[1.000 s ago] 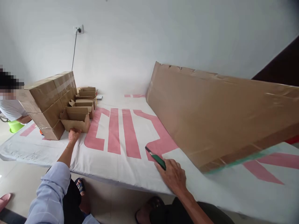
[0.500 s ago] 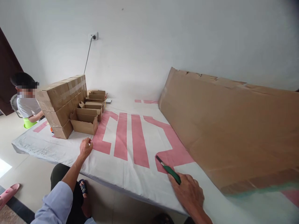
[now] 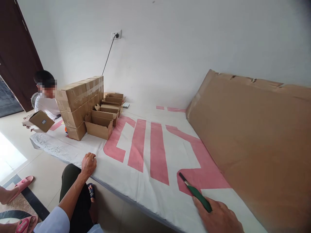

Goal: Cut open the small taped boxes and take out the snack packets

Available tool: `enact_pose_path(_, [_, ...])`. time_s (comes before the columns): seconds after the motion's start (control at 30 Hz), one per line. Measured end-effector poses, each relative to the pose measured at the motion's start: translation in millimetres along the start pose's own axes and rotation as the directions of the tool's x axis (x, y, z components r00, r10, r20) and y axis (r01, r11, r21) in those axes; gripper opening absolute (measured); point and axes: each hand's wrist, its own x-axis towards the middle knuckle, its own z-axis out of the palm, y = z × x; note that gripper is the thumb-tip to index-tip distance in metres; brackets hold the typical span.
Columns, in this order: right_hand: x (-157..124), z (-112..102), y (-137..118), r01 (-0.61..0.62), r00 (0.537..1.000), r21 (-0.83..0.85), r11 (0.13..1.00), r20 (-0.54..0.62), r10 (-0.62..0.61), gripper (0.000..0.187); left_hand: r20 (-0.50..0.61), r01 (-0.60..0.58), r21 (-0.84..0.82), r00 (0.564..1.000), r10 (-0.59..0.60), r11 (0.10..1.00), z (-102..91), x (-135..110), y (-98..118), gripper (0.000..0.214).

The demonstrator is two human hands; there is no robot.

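Note:
My right hand [image 3: 220,215] is wrapped round the green handle of a utility knife [image 3: 198,194]. The knife's narrow dark blade points away and to the left, over the pink print of the white cloth [image 3: 136,197]. My left hand [image 3: 88,164] rests at the cloth's near edge with its fingers curled in, and nothing shows in them. Beyond it stand several open cardboard boxes [image 3: 99,128] in a row, beside a stack of taped cartons [image 3: 73,111]. On the right, a large brown cardboard sheet [image 3: 252,129] leans up near the wall.
Behind the stack sits a person [image 3: 46,103] in white. At the left, a hand [image 3: 27,122] holds a small carton [image 3: 42,121]. Feet in pink slippers [image 3: 24,223] are on the floor at lower left. A black cord [image 3: 109,55] hangs from a wall socket [image 3: 116,34].
The view has swung left, so things sit further right. A small carton held by a hand and pink-slippered feet have come into view at left. My right hand still holds the knife.

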Motion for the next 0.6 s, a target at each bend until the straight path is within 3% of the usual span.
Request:
enact_pose_path(0.13, [-2,-1,1,-0.021,0.999,-0.006,1.0,0.024,0.022,0.07,0.038,-0.065,-0.004,0.997,0.065,0.998,-0.7,-30,7,0.022])
enact_pose_path(0.33, [-6,-4,0,-0.038,0.998,-0.03,0.999,0.047,0.039,0.075,0.107,-0.216,-0.037,0.97,0.219,0.976,13.0,-68,36,0.021])
enact_pose_path(0.43, [-7,-3,1,-0.045,0.997,-0.051,0.998,0.053,0.047,0.077,0.121,-0.255,-0.057,0.958,0.261,0.965,17.5,-74,49,0.022])
enact_pose_path(0.6, [-6,1,2,-0.044,0.999,-0.044,0.998,-0.015,0.043,0.067,0.141,-0.197,-0.102,0.967,0.211,0.975,20.6,-73,59,0.023])
